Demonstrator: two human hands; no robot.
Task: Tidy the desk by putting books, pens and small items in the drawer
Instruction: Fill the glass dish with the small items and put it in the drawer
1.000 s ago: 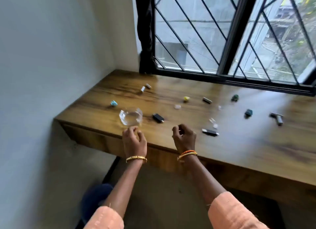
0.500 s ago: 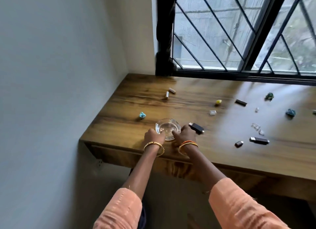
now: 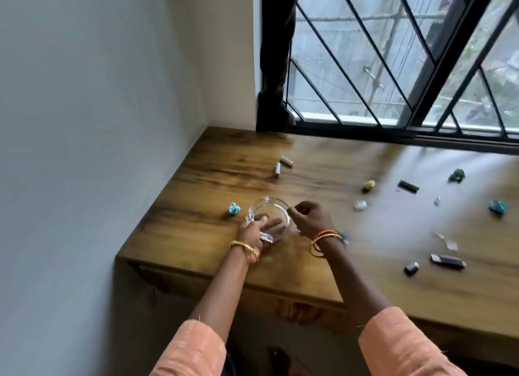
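A crumpled blue scrap [image 3: 233,208] lies near the left end of the wooden desk [image 3: 337,269]. Just right of it, the left hand [image 3: 252,232] grips the near rim of a clear glass bowl [image 3: 269,218], fingers reaching inside. The right hand [image 3: 310,220] pinches the bowl's right rim with curled fingers. Two small cylinders [image 3: 282,165] lie farther back. To the right are scattered a yellow bit [image 3: 369,184], dark sticks [image 3: 448,261] and teal scraps [image 3: 497,206], all on the desktop.
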